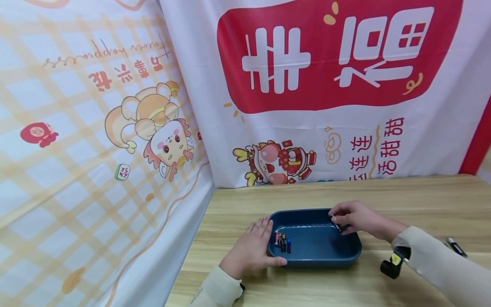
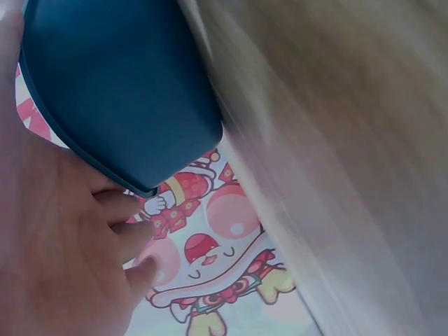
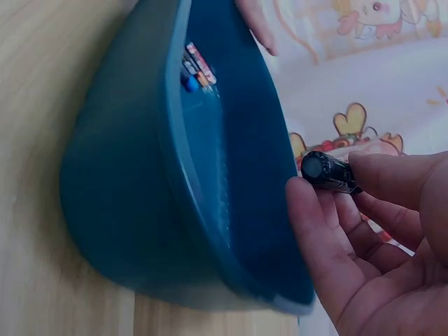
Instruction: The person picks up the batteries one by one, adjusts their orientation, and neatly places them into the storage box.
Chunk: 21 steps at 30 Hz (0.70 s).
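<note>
On the pale wooden table [image 1: 345, 288] stands a dark-blue rounded-rectangular basin [image 1: 314, 263]: small multicoloured cylinders [image 1: 283, 243] inside at nine o'clock, left hand [image 1: 253, 245] on its rim at nine, right hand [image 1: 356, 219] with a short black cylinder [image 3: 327, 173] at two. Well apart at three lies a slim black-and-white cylinder [image 1: 457, 247]; at twelve, behind, hangs white printed cloth [image 1: 330, 85].

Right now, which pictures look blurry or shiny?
Left wrist view: the tabletop is a soft smear, but the printed cartoon looks clearer; right wrist view: the blue bin has a pale shine on its rim; head view: the small cylinders look too tiny to read.
</note>
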Each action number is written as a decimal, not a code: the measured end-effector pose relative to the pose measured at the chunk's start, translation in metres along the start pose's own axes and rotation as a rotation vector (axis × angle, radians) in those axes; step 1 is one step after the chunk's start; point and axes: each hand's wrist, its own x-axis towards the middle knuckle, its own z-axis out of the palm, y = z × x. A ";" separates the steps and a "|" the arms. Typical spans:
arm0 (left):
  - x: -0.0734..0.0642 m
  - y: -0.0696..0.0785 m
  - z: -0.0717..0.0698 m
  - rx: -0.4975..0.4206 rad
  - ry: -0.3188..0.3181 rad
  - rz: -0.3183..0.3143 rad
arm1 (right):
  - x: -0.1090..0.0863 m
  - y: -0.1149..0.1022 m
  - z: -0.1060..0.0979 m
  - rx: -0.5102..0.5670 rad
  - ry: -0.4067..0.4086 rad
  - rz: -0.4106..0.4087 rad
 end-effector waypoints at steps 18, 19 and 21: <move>0.000 -0.001 0.000 0.104 0.047 0.063 | 0.032 -0.004 0.042 -0.055 -0.090 -0.039; 0.000 -0.001 0.000 0.105 0.046 0.065 | 0.033 -0.004 0.044 -0.065 -0.093 -0.038; 0.000 -0.001 -0.001 0.105 0.043 0.068 | 0.036 -0.005 0.049 -0.066 -0.088 -0.021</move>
